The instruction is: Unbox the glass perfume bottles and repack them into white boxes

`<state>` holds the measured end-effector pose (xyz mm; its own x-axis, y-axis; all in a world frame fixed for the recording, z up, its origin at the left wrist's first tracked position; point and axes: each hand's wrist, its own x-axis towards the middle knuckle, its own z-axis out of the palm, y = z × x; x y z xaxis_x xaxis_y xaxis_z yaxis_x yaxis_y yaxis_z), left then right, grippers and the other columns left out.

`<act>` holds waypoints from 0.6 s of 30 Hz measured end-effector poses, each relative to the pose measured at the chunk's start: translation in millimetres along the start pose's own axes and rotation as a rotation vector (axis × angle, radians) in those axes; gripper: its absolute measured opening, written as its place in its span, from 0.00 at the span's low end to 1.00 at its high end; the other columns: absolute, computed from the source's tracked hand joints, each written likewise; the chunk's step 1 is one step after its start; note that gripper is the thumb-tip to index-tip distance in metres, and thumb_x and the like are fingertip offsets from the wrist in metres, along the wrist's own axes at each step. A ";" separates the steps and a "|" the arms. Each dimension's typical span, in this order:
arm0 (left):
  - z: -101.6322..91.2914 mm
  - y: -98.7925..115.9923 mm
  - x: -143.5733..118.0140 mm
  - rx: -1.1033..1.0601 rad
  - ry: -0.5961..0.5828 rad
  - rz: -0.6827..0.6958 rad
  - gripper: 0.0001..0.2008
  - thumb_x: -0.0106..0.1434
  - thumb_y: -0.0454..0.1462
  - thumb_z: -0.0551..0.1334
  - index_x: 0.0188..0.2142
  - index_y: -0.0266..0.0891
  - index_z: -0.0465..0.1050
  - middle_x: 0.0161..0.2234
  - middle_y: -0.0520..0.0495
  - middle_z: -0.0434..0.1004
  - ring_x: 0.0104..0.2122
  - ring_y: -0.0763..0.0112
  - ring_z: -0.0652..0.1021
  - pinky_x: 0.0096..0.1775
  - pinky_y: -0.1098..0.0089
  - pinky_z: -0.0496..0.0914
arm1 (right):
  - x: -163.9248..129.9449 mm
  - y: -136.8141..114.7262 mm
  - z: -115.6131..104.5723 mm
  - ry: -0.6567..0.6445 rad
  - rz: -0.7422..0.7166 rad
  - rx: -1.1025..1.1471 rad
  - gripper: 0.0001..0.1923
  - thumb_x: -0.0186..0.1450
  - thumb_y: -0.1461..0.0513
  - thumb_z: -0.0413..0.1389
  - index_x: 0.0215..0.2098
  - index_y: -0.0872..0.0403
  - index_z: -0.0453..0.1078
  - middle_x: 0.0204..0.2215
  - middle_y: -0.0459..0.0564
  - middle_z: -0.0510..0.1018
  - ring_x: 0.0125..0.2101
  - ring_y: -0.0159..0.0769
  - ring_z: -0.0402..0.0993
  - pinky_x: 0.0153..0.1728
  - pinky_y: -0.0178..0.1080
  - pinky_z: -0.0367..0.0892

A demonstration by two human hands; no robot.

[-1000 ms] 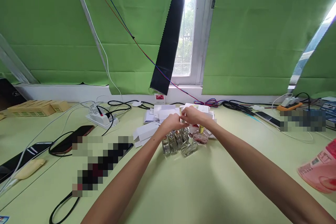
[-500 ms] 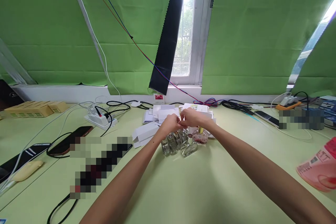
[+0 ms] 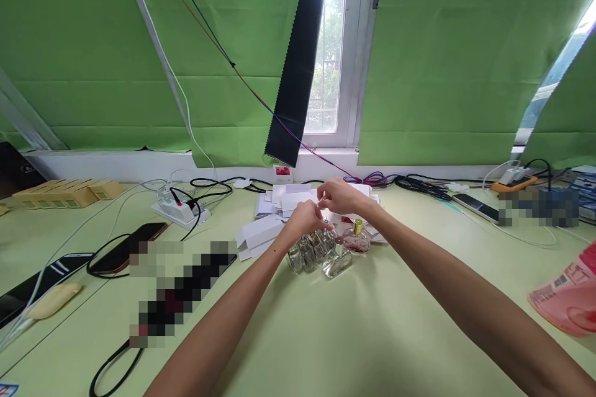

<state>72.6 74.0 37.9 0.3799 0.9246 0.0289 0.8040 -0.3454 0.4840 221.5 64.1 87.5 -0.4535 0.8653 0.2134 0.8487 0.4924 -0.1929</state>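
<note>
My left hand (image 3: pixel 305 219) is curled just above a row of clear glass perfume bottles (image 3: pixel 307 253). My right hand (image 3: pixel 342 196) is closed in a pinch, slightly higher and to the right, its fingertips close to those of the left. Whatever either hand grips is hidden or too small to name. In front of the row, a clear bottle with a dark reddish top (image 3: pixel 338 262) leans at a tilt. Under my right wrist stands a rounded pinkish bottle with a gold cap (image 3: pixel 356 240). White cardboard boxes (image 3: pixel 261 234) are heaped behind and left of the bottles.
Phones (image 3: pixel 133 248) and cables lie on the left of the pale green table (image 3: pixel 326 335). A white power strip (image 3: pixel 180 211) sits behind them, near yellow blocks (image 3: pixel 69 193). At the right are a pink pouch (image 3: pixel 565 298), another phone (image 3: pixel 475 208) and coiled black cable (image 3: pixel 419 186).
My right hand has risen and drawn slightly away from my left hand, which is a little lower. More of the gold-capped bottle and the front bottle's top shows.
</note>
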 end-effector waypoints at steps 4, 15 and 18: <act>-3.8 -0.5 -4.3 0.000 -0.013 -0.004 0.15 0.49 0.45 0.73 0.19 0.39 0.74 0.20 0.51 0.75 0.25 0.68 0.73 0.29 0.69 0.60 | -4.1 8.4 10.8 -0.043 0.014 0.043 0.14 0.65 0.64 0.62 0.49 0.55 0.77 0.40 0.52 0.84 0.38 0.38 0.77 0.35 0.33 0.64; -28.1 21.8 -43.4 0.041 0.078 0.050 0.06 0.59 0.35 0.63 0.29 0.39 0.80 0.32 0.43 0.81 0.35 0.62 0.77 0.34 0.68 0.64 | -64.5 -10.2 -20.2 -0.046 0.093 -0.042 0.12 0.71 0.58 0.56 0.35 0.54 0.79 0.32 0.52 0.82 0.32 0.37 0.75 0.30 0.35 0.58; -24.6 31.3 -72.7 0.037 0.046 0.148 0.05 0.58 0.36 0.64 0.32 0.41 0.80 0.35 0.44 0.82 0.35 0.62 0.78 0.33 0.68 0.64 | -83.3 -22.8 -16.5 -0.137 0.109 -0.045 0.11 0.69 0.55 0.59 0.35 0.53 0.78 0.31 0.51 0.82 0.32 0.38 0.75 0.27 0.36 0.54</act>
<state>58.9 -0.1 72.5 0.4747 0.8693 0.1378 0.7576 -0.4833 0.4388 244.4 -20.8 90.0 -0.3884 0.9195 0.0607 0.9048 0.3930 -0.1639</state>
